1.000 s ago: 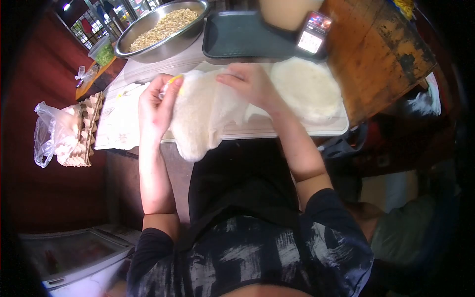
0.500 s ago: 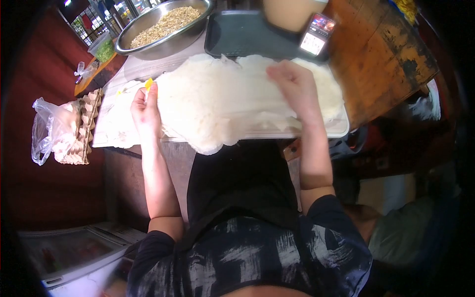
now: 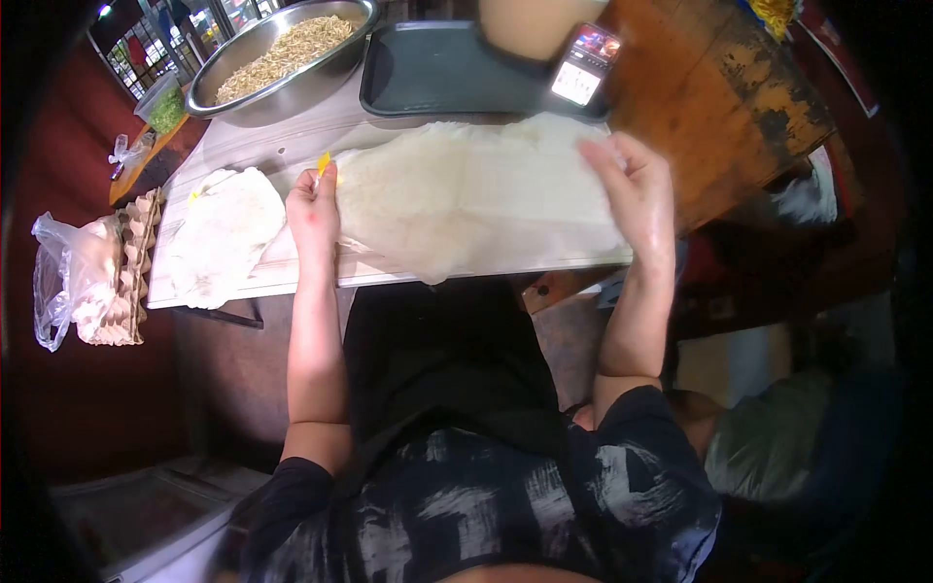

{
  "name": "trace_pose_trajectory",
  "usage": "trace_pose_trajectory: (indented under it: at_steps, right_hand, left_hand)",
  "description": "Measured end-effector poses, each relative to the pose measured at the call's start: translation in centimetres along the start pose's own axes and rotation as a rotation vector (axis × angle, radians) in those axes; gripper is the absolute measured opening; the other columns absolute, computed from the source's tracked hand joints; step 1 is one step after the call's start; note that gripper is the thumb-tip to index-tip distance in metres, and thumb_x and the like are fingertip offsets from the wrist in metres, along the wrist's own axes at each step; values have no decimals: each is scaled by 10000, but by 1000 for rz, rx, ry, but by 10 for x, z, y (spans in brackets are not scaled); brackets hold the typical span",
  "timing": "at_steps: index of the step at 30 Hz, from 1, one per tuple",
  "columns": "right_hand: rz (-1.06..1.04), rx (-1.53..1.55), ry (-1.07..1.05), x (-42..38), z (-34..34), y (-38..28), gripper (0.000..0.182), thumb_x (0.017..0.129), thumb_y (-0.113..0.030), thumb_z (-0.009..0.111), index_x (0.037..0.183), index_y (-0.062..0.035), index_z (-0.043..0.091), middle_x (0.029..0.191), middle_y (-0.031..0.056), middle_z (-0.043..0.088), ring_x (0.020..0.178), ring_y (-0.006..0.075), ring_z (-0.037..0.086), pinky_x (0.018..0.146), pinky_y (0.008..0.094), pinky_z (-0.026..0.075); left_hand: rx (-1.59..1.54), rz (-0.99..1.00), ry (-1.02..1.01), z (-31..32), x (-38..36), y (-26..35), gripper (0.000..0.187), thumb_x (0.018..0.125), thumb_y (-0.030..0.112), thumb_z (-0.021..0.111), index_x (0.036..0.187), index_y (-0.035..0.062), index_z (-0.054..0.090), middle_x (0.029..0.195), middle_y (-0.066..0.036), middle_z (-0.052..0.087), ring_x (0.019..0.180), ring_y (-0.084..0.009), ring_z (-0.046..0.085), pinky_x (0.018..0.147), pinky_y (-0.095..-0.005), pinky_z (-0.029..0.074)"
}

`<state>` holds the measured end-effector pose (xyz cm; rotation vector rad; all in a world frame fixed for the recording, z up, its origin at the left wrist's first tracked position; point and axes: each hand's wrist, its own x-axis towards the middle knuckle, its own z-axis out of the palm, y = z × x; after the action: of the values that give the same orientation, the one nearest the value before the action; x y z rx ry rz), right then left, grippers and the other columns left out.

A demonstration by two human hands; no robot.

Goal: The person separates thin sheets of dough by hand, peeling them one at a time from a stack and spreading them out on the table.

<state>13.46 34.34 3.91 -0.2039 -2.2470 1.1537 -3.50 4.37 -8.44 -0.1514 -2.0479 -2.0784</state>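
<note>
A thin white round wrapper sheet (image 3: 466,199) is stretched out flat above the white board (image 3: 292,275), held between both hands. My left hand (image 3: 314,212) pinches its left edge and also holds a small yellow tool (image 3: 323,165). My right hand (image 3: 637,189) grips the sheet's right edge. A second white wrapper (image 3: 225,233) lies on the board to the left of my left hand.
A steel bowl of bean sprouts (image 3: 282,53) and a dark tray (image 3: 442,73) sit at the far side. A phone (image 3: 581,76) leans by a tan container (image 3: 530,24). Egg cartons (image 3: 131,262) and a plastic bag (image 3: 68,277) are at left.
The sheet went from bunched between my hands to spread wide. My right hand moved right, pulling it open. A second wrapper now shows on the board at left.
</note>
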Motion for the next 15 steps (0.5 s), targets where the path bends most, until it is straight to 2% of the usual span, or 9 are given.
trace_pose_trajectory:
  at_steps: [2, 5, 10, 12, 15]
  right_hand:
    - [-10, 18, 16, 1, 2, 8, 258, 866, -214, 694, 768, 16, 629, 569, -5, 427, 579, 47, 377, 514, 263, 326]
    - [96, 26, -33, 3, 7, 20, 255, 868, -209, 692, 765, 16, 628, 573, -20, 429, 578, 42, 375, 512, 256, 322]
    - [12, 44, 40, 5, 2, 25, 245, 875, -201, 689, 752, 3, 632, 592, -48, 463, 579, 33, 380, 508, 240, 314]
    - [30, 31, 67, 10, -14, 25, 233, 875, -198, 689, 763, 0, 640, 599, -41, 484, 579, 35, 390, 514, 239, 324]
    - [37, -12, 103, 13, -26, 18, 221, 886, -210, 676, 802, -6, 659, 619, -29, 532, 571, 44, 416, 528, 242, 356]
  left_hand:
    - [27, -2, 23, -2, 3, -7, 274, 947, 231, 619, 786, 10, 624, 621, 58, 500, 579, -29, 366, 513, -225, 302]
    - [89, 27, 58, -15, 11, -20, 278, 938, 229, 625, 796, -10, 628, 622, 29, 534, 586, -49, 404, 525, -239, 344]
    - [204, 58, 90, -18, 13, -18, 284, 932, 222, 626, 800, -30, 618, 614, -13, 555, 581, -79, 427, 545, -265, 384]
    - [321, 86, 163, -21, 18, -23, 305, 936, 251, 617, 794, -19, 611, 607, -60, 564, 564, -116, 437, 558, -298, 404]
    - [472, 145, 141, -21, 19, -24, 337, 938, 295, 606, 792, -9, 608, 611, -112, 578, 563, -171, 475, 581, -336, 428]
